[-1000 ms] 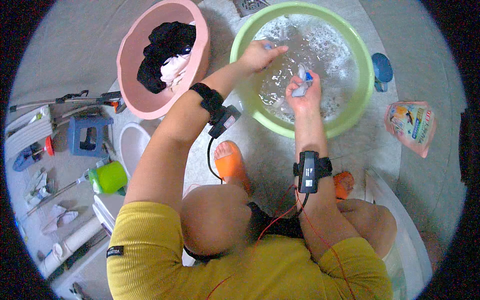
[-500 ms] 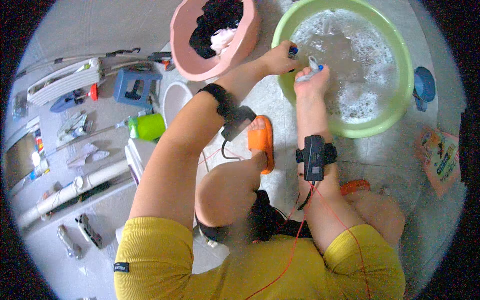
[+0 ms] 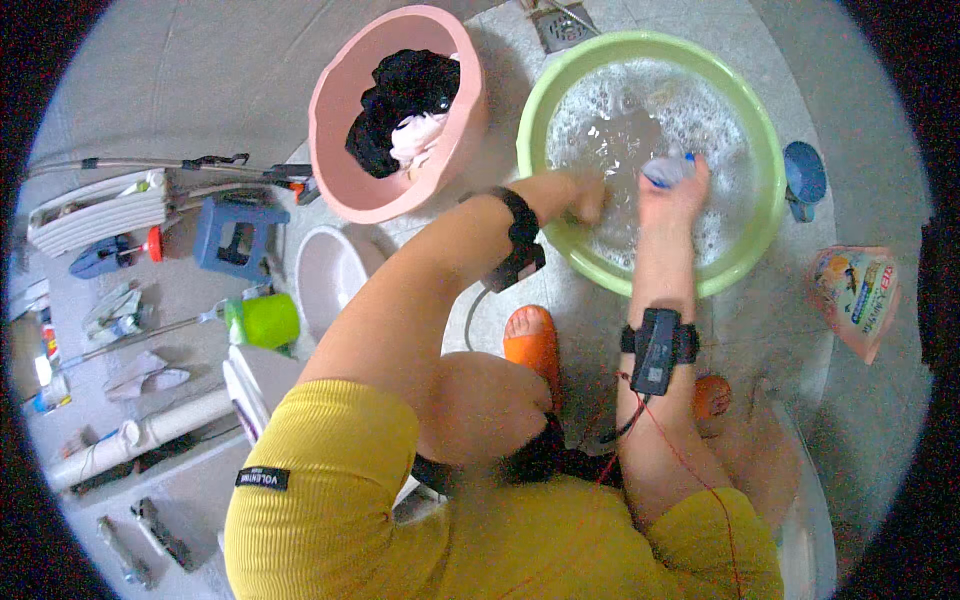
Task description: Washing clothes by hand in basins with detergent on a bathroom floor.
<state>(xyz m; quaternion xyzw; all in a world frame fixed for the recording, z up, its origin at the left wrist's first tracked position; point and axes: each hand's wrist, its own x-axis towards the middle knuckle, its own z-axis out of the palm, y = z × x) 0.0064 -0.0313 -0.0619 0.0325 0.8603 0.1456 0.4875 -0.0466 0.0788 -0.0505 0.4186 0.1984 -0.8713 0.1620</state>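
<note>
A light green basin (image 3: 772,190) holds murky, foamy water. My right hand (image 3: 678,195) is over this water, its fingers closed round a small whitish-grey cloth with blue edges (image 3: 668,171); the cloth's exact kind does not show. At the basin's near left side is my left hand (image 3: 590,203), blurred and lowered to the water, so its fingers cannot be made out. Beside the green basin, to the left, stands a pink basin (image 3: 330,150) with black clothes (image 3: 415,90) and a pale pink cloth (image 3: 417,138) inside.
A blue dipper (image 3: 804,172) stands right of the green basin, near a pink-orange pouch (image 3: 857,298). Behind the basins is a floor drain (image 3: 562,28). On the left are a blue-grey stool (image 3: 232,236), a whitish basin (image 3: 322,270) and a bright green container (image 3: 270,321).
My left hand has dropped from the basin's rim into its near left side. My right hand has moved over the water with the cloth. The view has shifted.
</note>
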